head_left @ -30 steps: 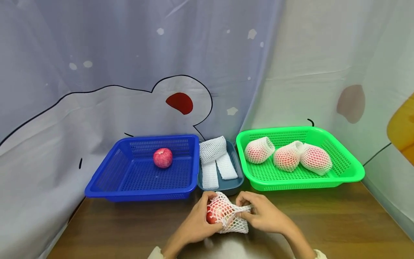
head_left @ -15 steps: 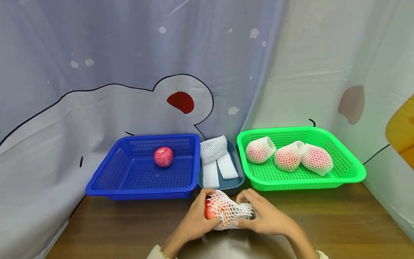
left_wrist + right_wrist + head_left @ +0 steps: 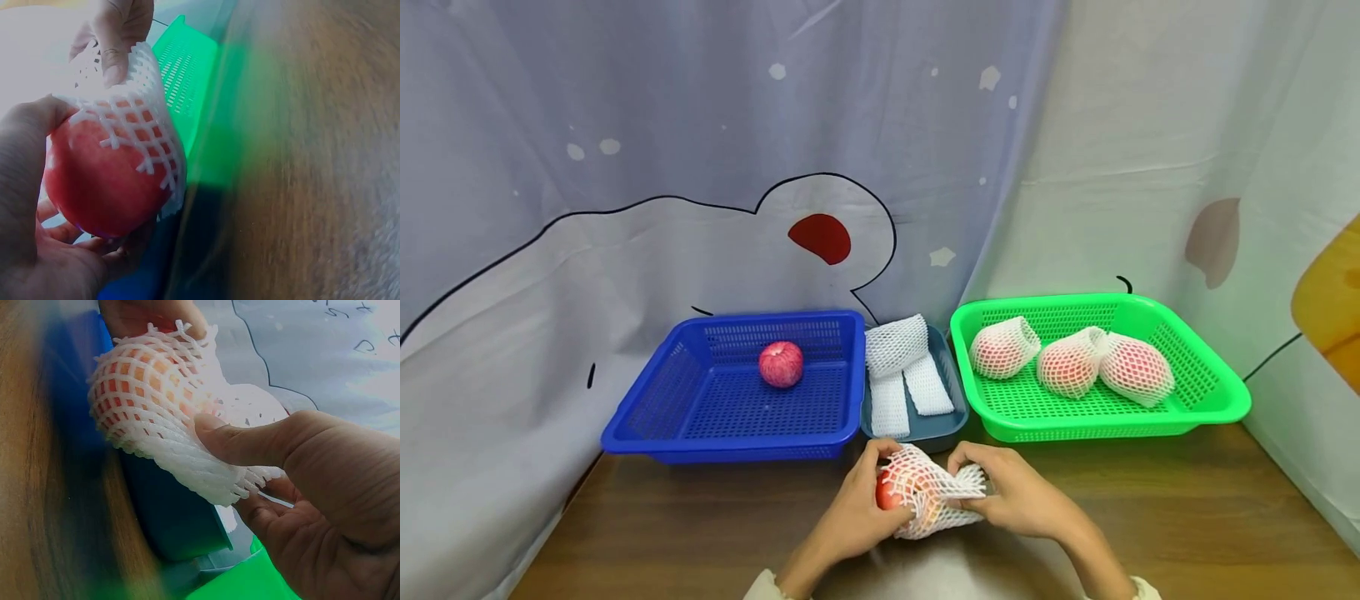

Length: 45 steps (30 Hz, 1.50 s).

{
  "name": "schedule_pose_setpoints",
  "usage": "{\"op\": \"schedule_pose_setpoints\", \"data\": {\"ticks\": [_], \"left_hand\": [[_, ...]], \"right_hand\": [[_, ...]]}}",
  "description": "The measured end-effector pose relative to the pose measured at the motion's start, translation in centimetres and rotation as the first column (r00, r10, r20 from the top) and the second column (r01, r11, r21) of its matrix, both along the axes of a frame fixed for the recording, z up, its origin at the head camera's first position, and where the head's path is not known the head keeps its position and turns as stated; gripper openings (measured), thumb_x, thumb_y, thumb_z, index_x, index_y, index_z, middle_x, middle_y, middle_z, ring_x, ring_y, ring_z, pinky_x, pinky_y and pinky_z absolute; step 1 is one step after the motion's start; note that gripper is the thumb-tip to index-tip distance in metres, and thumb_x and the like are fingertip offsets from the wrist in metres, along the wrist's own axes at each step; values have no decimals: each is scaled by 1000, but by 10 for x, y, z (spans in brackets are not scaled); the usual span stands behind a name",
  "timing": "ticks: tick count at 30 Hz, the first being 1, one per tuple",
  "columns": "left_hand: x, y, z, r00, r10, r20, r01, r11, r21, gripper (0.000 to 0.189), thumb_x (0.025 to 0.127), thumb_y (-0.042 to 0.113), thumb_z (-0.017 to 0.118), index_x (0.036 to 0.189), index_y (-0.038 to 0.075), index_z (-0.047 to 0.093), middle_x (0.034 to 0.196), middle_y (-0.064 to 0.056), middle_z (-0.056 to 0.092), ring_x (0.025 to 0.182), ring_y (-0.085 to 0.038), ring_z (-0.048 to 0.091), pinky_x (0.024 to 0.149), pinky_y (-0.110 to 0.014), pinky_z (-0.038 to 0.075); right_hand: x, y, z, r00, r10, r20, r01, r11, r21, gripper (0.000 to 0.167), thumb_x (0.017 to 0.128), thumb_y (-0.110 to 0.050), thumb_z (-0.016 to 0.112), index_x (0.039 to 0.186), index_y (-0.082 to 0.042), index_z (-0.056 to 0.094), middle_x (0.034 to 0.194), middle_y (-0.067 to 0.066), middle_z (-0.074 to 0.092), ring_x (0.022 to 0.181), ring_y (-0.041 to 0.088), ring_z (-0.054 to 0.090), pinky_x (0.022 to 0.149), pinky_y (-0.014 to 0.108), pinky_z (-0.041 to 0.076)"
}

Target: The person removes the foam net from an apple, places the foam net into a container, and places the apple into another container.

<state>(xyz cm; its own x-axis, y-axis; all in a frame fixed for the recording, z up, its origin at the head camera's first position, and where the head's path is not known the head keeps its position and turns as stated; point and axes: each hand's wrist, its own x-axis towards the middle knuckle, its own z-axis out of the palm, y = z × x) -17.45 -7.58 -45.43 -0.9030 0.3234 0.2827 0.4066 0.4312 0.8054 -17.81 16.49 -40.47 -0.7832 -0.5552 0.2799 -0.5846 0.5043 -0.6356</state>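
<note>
A red apple (image 3: 106,178) is partly inside a white foam net sleeve (image 3: 169,419), its left end bare. My left hand (image 3: 861,507) grips the apple from the left, thumb on the near side and fingers round the far side. The right hand (image 3: 1018,493) pinches the loose right end of the sleeve between thumb and fingers. In the right wrist view the net spreads over the apple and narrows to a flattened open end at the right thumb. Both hands are just in front of a small dark teal tray (image 3: 934,429).
Flat foam net sleeves (image 3: 895,346) lie in the teal tray. To its left a blue basket (image 3: 730,450) holds one bare apple (image 3: 781,364). On the right, a green basket (image 3: 1105,429) contains three net-covered apples (image 3: 1070,367). A curtain (image 3: 700,108) hangs behind the wooden table (image 3: 722,525).
My right hand has shifted its grip along the sleeve's loose end, which was bunched and is now spread wider. The left hand keeps hold of the apple, almost in place.
</note>
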Motion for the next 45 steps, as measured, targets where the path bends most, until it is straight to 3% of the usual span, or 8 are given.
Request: {"op": "schedule_pose_setpoints", "data": {"ticks": [10, 17, 21, 26, 32, 38, 43, 45], "left_hand": [[1, 1, 1, 999, -3, 39, 3, 1000, 17, 63, 70, 8, 72, 128, 12, 45, 122, -7, 57, 105, -18, 58, 87, -23, 50], [1, 1, 3, 999, 17, 35, -17, 1000, 11, 62, 70, 10, 69, 128, 14, 47, 121, -4, 57, 109, -16, 56, 95, -26, 47], [2, 1, 3, 1000, 12, 25, -12, 1000, 20, 62, 69, 10, 69, 127, 12, 47, 121, -3, 57, 109, -15, 57, 95, -27, 46], [1, 1, 4, 1000, 3, 23, -3, 999, 34, 58, 70, 10, 69, 125, 12, 49, 117, 0, 59, 103, -14, 58, 91, -24, 48], [1, -1, 8, 1000, -18, 13, 18, 1000, -22, 53, 72, 14, 71, 121, 15, 51, 115, 5, 59, 102, -10, 57, 92, -24, 48], [1, -4, 10, 1000, -15, 11, 15, 1000, -13, 51, 72, 14, 71, 120, 16, 52, 114, 5, 58, 101, -11, 57, 88, -24, 48], [1, -7, 10, 1000, -10, 7, 10, 1000, -5, 51, 73, 13, 71, 120, 16, 53, 115, 4, 58, 101, -11, 57, 86, -23, 49], [1, -8, 10, 1000, -10, -2, 10, 1000, -11, 50, 73, 13, 70, 120, 17, 54, 115, 5, 58, 101, -11, 58, 85, -23, 50]], "right_hand": [[0, 0, 1, 1000, -4, 1, 4, 1000, 9, 26, 86, -10, 74, 96, -24, 55, 86, -8, 57, 80, 3, 49, 69, 20, 43], [-2, -1, 5, 999, -46, 5, 46, 999, 2, 22, 90, -12, 70, 97, -24, 54, 92, -8, 58, 86, 6, 52, 75, 22, 45], [-3, -3, 7, 996, -87, 20, 88, 996, -35, 25, 90, -12, 71, 106, -19, 54, 96, -7, 59, 88, 6, 55, 77, 24, 48], [-4, -4, 7, 980, -191, 51, 194, 979, -69, 37, 89, -20, 74, 117, -17, 50, 92, -3, 61, 82, 6, 56, 71, 24, 48], [-5, -4, 9, 954, -288, 78, 293, 955, -51, 36, 90, -33, 72, 117, -19, 52, 88, -6, 64, 80, 6, 59, 70, 25, 50], [-4, -4, 16, 934, -301, 194, 321, 944, -77, 36, 92, -35, 70, 117, -15, 55, 82, 1, 63, 68, 8, 61, 60, 24, 53], [-6, 0, 18, 935, -314, 164, 325, 945, -42, 42, 92, -38, 69, 122, -15, 52, 85, 0, 63, 76, 9, 58, 67, 25, 49], [-7, 2, 19, 927, -324, 189, 336, 941, -40, 47, 91, -38, 70, 126, -15, 48, 88, 2, 64, 79, 11, 59, 69, 27, 49]]}}
